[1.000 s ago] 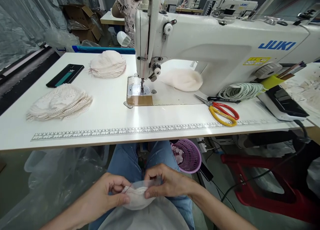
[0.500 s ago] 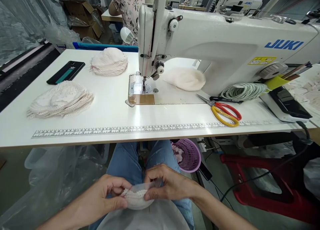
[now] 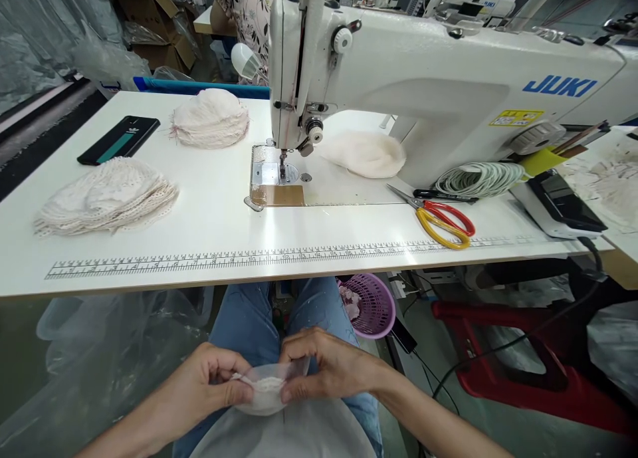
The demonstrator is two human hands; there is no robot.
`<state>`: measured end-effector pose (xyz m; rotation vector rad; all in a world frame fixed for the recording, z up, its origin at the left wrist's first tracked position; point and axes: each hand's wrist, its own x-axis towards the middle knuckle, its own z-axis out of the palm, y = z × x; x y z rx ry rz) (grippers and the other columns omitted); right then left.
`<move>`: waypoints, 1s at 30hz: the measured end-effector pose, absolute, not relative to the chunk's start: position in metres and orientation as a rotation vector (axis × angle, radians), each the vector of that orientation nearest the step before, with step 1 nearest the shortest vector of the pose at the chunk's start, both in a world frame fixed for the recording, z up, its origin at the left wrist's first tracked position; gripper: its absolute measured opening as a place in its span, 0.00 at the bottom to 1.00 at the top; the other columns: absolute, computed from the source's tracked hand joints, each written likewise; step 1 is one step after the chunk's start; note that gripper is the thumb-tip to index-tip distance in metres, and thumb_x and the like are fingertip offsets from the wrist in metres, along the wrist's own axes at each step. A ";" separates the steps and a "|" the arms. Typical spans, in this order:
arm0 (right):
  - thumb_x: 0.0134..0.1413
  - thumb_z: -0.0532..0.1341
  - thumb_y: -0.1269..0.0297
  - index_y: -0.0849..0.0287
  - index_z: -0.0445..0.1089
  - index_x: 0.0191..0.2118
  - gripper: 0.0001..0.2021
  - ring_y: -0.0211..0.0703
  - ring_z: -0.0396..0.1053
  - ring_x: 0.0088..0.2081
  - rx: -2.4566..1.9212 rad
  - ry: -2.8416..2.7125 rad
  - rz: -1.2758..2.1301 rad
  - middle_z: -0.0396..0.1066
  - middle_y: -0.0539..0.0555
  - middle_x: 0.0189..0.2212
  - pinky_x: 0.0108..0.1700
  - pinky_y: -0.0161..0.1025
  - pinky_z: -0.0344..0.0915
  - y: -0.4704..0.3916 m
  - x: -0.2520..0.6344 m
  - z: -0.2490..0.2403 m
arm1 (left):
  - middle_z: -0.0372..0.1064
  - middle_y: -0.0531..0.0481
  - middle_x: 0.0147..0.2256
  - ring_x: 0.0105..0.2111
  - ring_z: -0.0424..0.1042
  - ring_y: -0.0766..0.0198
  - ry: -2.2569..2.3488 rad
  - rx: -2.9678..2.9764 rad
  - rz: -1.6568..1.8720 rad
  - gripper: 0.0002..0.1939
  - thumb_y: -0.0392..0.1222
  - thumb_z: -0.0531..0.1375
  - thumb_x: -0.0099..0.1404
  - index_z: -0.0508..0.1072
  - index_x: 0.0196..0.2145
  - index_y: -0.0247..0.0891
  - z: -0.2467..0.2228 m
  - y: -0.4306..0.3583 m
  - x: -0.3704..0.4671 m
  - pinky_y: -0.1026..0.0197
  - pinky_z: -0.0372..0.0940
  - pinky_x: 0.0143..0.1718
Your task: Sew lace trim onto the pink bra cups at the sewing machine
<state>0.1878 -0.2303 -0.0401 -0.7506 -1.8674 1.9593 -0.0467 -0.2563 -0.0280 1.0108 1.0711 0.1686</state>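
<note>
Over my lap, my left hand (image 3: 212,385) and my right hand (image 3: 323,368) both pinch one small white lace-edged fabric piece (image 3: 264,393), thumbs and fingertips on its top edge. A pale cloth (image 3: 294,435) lies on my jeans beneath it. Above, the white sewing table (image 3: 219,225) carries a JUKI sewing machine (image 3: 428,92) with its needle and presser foot (image 3: 282,169).
Two stacks of lace pieces sit at the left (image 3: 107,195) and far left (image 3: 209,117), a soft white pile (image 3: 363,153) lies behind the needle. A phone (image 3: 118,139), scissors (image 3: 438,217), coiled cord (image 3: 478,179), purple basket (image 3: 369,305) and red stool (image 3: 513,371) are nearby. Another person (image 3: 244,9) sits beyond.
Both hands stay closed on the small fabric piece, fingers shifting slightly along its edge. The view has drifted a little, moving the table items leftward.
</note>
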 end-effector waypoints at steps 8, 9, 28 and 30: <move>0.54 0.63 0.56 0.63 0.72 0.31 0.12 0.33 0.63 0.26 -0.624 -2.028 1.873 0.65 0.48 0.26 0.29 0.30 0.56 -0.228 0.175 -0.039 | 0.62 0.56 0.22 0.24 0.55 0.68 1.007 1.003 0.081 0.15 0.50 0.67 0.51 0.77 0.30 0.35 -0.010 -0.248 -0.046 0.67 0.48 0.26; 0.53 0.63 0.57 0.63 0.72 0.31 0.12 0.33 0.63 0.26 -0.622 -2.050 1.854 0.65 0.47 0.25 0.29 0.30 0.56 -0.227 0.174 -0.038 | 0.61 0.57 0.21 0.23 0.54 0.69 1.017 1.010 0.067 0.15 0.50 0.67 0.50 0.77 0.29 0.35 -0.009 -0.246 -0.043 0.67 0.48 0.25; 0.50 0.65 0.57 0.65 0.75 0.33 0.14 0.34 0.67 0.27 -0.644 -1.988 2.050 0.69 0.50 0.26 0.28 0.28 0.60 -0.219 0.191 -0.046 | 0.66 0.54 0.19 0.20 0.56 0.70 1.072 0.912 0.132 0.19 0.55 0.69 0.48 0.78 0.24 0.35 -0.026 -0.254 -0.064 0.67 0.50 0.24; 0.51 0.65 0.59 0.65 0.75 0.33 0.12 0.35 0.67 0.28 -0.633 -1.972 2.066 0.70 0.50 0.27 0.29 0.28 0.60 -0.219 0.193 -0.046 | 0.65 0.55 0.19 0.20 0.55 0.71 1.072 0.914 0.125 0.19 0.56 0.69 0.48 0.77 0.24 0.35 -0.025 -0.254 -0.063 0.68 0.49 0.24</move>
